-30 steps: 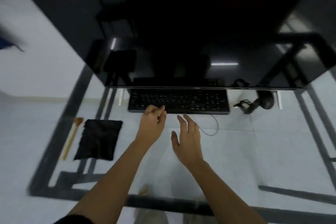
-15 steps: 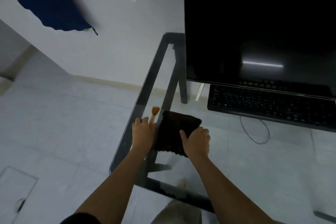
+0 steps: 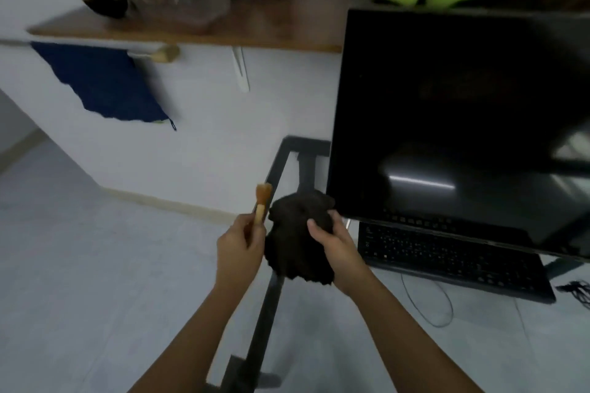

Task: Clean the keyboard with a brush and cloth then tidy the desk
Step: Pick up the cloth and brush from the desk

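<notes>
My left hand (image 3: pixel 241 247) grips a small wooden brush (image 3: pixel 261 202), bristles pointing up, lifted above the left edge of the glass desk (image 3: pixel 367 344). Beside it my right hand (image 3: pixel 335 249) holds a bunched black cloth (image 3: pixel 297 239) in the air. The black keyboard (image 3: pixel 453 262) lies to the right on the desk, under the front of a dark monitor (image 3: pixel 463 124). Its cable (image 3: pixel 427 303) loops over the glass in front of it.
A wooden wall shelf (image 3: pixel 204 32) at the top carries a basket, a dark bag and green fabric. A blue cloth (image 3: pixel 105 86) hangs below it on the left. The desk's dark metal frame (image 3: pixel 265 322) runs down between my forearms. Black cords (image 3: pixel 574 292) lie at the far right.
Both hands moved from the keyboard to the desk's left side, took hold of the brush and the cloth and lifted them off the glass. The view swung left and upward.
</notes>
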